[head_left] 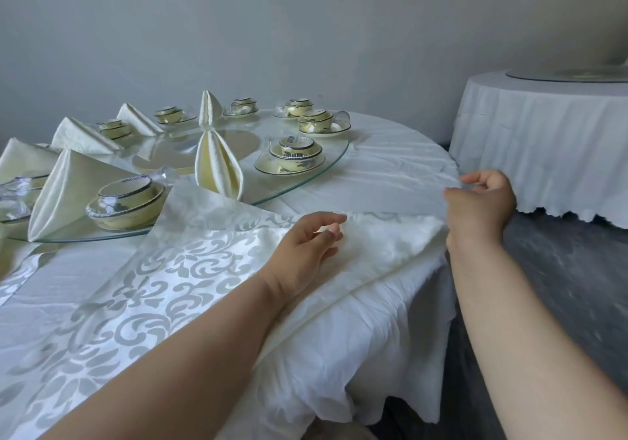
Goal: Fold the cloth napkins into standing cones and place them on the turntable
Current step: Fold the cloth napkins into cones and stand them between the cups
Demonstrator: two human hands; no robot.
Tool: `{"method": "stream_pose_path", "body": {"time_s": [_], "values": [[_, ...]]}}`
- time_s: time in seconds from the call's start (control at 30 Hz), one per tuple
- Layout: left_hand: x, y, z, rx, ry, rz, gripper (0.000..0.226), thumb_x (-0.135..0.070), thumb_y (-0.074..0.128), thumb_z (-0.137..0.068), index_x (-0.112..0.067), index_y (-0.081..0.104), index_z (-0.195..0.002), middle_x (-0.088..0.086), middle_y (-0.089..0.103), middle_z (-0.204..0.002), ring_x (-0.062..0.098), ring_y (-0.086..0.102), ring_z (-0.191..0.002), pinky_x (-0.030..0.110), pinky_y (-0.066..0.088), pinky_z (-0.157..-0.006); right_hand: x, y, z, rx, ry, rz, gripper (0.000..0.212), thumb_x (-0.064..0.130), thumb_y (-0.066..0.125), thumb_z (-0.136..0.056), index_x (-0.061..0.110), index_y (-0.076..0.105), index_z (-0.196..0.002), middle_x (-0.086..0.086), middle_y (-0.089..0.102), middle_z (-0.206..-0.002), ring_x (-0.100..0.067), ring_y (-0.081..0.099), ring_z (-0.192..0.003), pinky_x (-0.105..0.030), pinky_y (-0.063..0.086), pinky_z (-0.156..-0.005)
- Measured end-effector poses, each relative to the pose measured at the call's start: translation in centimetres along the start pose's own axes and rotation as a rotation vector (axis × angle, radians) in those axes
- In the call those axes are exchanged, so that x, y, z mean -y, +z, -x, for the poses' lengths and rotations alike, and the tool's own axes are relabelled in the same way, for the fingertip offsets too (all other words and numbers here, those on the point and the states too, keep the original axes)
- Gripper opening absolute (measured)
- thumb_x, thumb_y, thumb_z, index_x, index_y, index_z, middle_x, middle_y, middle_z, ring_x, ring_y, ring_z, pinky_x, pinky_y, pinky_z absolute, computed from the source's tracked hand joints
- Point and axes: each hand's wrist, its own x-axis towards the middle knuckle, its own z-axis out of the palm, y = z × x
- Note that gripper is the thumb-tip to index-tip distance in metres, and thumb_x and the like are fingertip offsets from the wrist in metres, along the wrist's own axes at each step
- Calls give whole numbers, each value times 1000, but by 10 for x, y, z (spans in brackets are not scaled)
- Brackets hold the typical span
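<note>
The desk (390, 164) carries the glass turntable (334, 159), which already holds several standing cones; one cone (217, 164) stands at its near edge. Nearer than the turntable, a flat napkin (210, 252) lies spread on the desk, so the step in hand appears to be the first fold. The left hand (306, 242) rests on the napkin, fingers (326, 227) loosely curled, gripping nothing. The right hand (482, 201), right of the turntable, pinches the napkin's corner. The next move calls for drawing that corner across while the left hand anchors the cloth.
</note>
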Motion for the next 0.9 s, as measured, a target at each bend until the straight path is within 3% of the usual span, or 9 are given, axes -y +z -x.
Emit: {"method": "stream_pose_path", "body": {"time_s": [0.07,0.17,0.27,0.37,0.5,0.6,0.7,0.8,0.9], "values": [[-4,0,0,21,-6,-60,18,-16,50,-98,-23,64,-107,4,53,-130,19,59,-114,30,50,-92,0,1,5,31,-225,207,29,5,68,-72,27,49,-72,1,47,-92,-14,50,-80,-23,43,-74],[-12,-4,0,-18,-31,-188,15,-23,52,-98,-26,63,-107,8,59,-121,18,59,-113,34,53,-93,-1,12,24,467,-348,246,22,14,74,-76,24,55,-69,3,56,-77,-13,51,-70,-26,43,-69],[-21,-19,9,-50,-28,-495,17,-33,53,-96,-25,65,-105,-3,65,-104,16,62,-103,36,52,-92,-3,24,50,826,-398,397,17,27,74,-79,21,61,-70,5,63,-70,-10,55,-64,-29,46,-66],[-32,-43,35,-43,-37,-784,22,-39,49,-96,-24,64,-95,-9,62,-86,13,59,-82,29,47,-80,0,33,79,1028,-448,551,19,41,69,-81,22,64,-78,7,65,-76,-7,59,-71,-28,48,-69],[-41,-77,93,-114,36,-1008,22,-46,49,-92,-32,67,-92,-14,61,-93,1,57,-87,22,46,-80,13,36,114,1323,-500,554,24,49,70,-78,29,66,-90,13,63,-90,1,57,-87,-23,48,-80],[-41,-101,143,-68,81,-1076,34,-69,50,-75,-39,65,-82,-18,57,-87,0,56,-87,13,42,-69,18,29,133,1644,-573,550,34,49,79,-68,36,65,-96,17,58,-98,2,53,-98,-17,44,-86],[-35,-121,172,69,13,-1139,51,-84,57,-59,-42,65,-87,-23,54,-91,-2,55,-90,10,41,-70,18,28,141,1681,-665,559,20,39,81,-69,36,67,-84,17,58,-93,1,50,-96,-16,41,-83],[-30,-131,177,39,57,-1112,17,-51,76,-72,-40,64,-75,-21,55,-87,0,56,-79,13,40,-65,23,29,144,1654,-637,555,14,31,77,-75,33,65,-69,15,61,-80,0,55,-75,-17,41,-68],[-34,-132,180,19,-2,-1008,18,-31,78,-78,-34,65,-65,-13,59,-74,3,55,-65,16,40,-60,35,20,145,1729,-583,682,10,33,77,-75,29,69,-71,9,66,-76,-1,57,-66,-29,47,-66]]}}
